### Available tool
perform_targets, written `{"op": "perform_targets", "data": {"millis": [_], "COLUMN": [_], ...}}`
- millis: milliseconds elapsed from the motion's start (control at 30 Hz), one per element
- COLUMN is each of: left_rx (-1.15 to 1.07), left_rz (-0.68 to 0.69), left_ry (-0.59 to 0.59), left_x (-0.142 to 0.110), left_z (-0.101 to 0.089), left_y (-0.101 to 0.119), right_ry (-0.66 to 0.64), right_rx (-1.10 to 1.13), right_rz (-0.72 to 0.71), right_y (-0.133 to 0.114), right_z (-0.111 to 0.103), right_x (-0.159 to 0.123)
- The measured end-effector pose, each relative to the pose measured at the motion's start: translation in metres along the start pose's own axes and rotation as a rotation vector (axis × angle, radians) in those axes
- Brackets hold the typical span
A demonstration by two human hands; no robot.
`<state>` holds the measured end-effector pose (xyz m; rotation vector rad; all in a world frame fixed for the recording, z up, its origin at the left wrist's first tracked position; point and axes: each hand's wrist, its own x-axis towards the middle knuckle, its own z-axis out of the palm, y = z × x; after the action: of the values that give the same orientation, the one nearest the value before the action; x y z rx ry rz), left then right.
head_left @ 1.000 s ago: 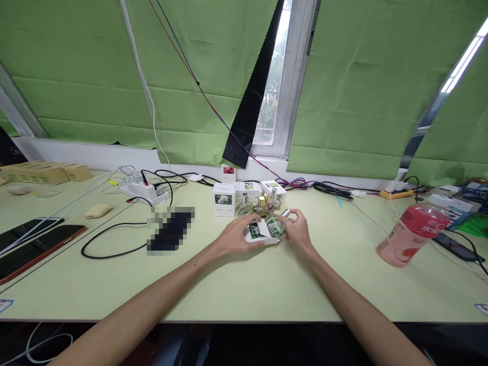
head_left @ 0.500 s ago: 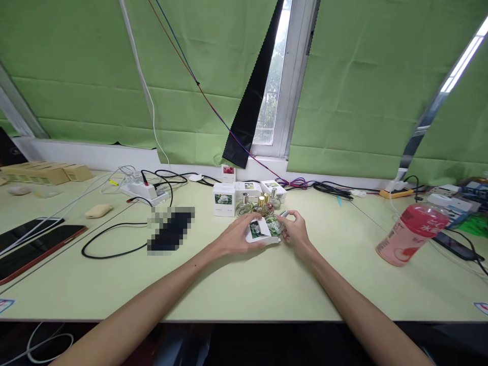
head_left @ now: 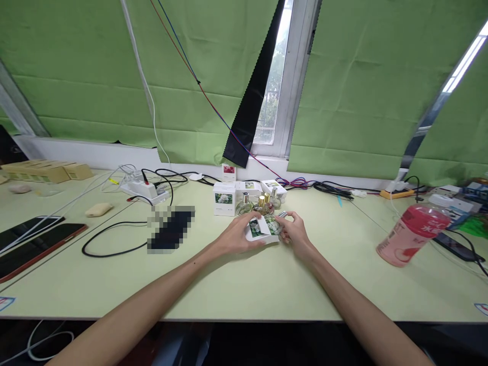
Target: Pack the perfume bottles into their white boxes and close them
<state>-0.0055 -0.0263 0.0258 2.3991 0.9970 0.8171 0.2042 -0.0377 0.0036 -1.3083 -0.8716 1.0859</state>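
My left hand (head_left: 236,238) grips a small white box with a flower picture (head_left: 258,230) that lies on its side on the pale green table (head_left: 244,284). My right hand (head_left: 294,233) is closed on a round glass perfume bottle with a silver cap (head_left: 276,222), whose body sits partly inside the box's open end. Just behind stand other perfume bottles (head_left: 260,204) with gold and silver caps and several small white boxes (head_left: 224,198).
A pink drink bottle (head_left: 410,233) stands at the right. A black cable (head_left: 110,239), a blurred dark object (head_left: 171,230) and a power strip (head_left: 139,189) lie to the left, with two phones (head_left: 34,242) at the far left. More cables run along the window sill.
The bottle has moved left, further into the open box, and my right hand has followed it. My left hand keeps hold of the box.
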Motion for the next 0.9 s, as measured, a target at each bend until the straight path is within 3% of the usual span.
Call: {"op": "perform_targets", "data": {"millis": [900], "left_rx": [0.0], "left_rz": [-0.059], "left_ry": [0.049], "left_x": [-0.0009], "left_z": [0.0029], "left_y": [0.0022], "right_ry": [-0.116], "right_rx": [-0.002], "right_rz": [-0.012], "right_y": [0.0009], "right_z": [0.0034], "right_x": [-0.002]}}
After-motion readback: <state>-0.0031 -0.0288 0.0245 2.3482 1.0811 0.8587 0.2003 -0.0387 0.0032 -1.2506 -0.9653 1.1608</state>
